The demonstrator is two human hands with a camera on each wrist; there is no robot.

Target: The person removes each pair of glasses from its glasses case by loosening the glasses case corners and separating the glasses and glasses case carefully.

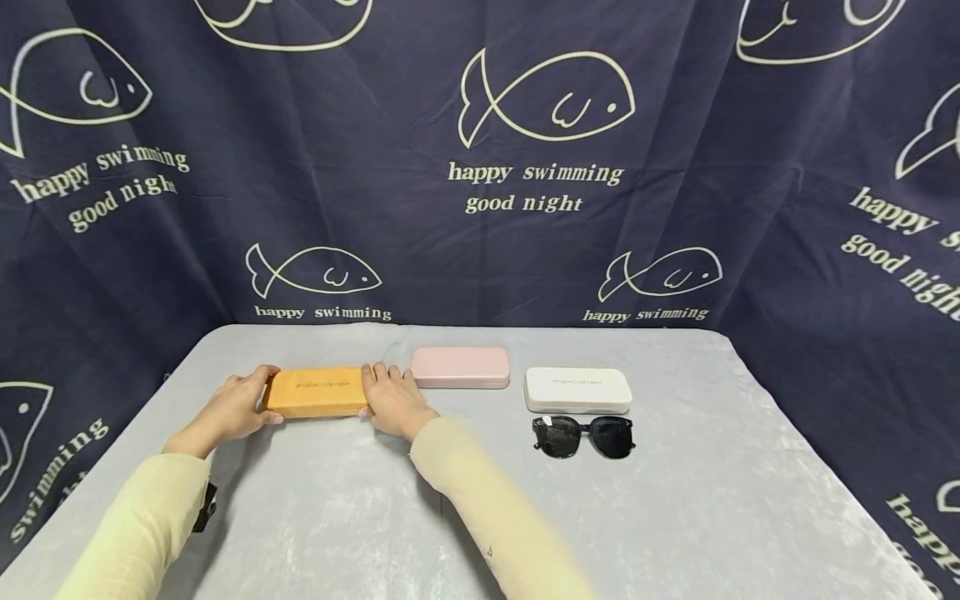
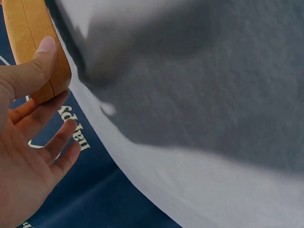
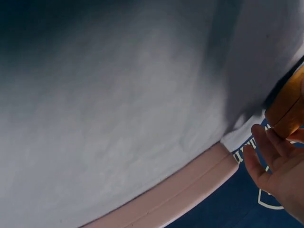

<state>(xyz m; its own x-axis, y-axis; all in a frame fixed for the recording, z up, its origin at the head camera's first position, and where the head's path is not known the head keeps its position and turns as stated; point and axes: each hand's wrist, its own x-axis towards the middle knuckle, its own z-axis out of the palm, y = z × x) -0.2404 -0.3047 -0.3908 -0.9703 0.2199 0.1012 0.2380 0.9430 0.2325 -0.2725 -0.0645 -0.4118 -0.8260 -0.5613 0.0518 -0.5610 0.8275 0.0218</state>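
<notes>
both hands on the orange case

while the head view takes in the whole table (image 1: 675,517), it shows the orange case (image 1: 317,392) lying flat at the left of a row, with the pink case (image 1: 461,367) just beside it and the white case (image 1: 577,389) further right, sunglasses (image 1: 584,436) in front of that one. the left hand (image 1: 238,407) clasps the case's left end, the right hand (image 1: 392,400) its right end, fingers only loosely bent.

from the left wrist view comes what the head view hides: the thumb (image 2: 33,71) lies along the case (image 2: 35,42) edge while the other fingers hang slack behind it, pinching nothing.

from the right wrist view, fingertips (image 3: 266,145) just touch the case (image 3: 289,111) corner, with the pink case (image 3: 175,194) close below. my guess: so light a hold could let the case slip or tip if lifted, or nudge the pink one.
</notes>
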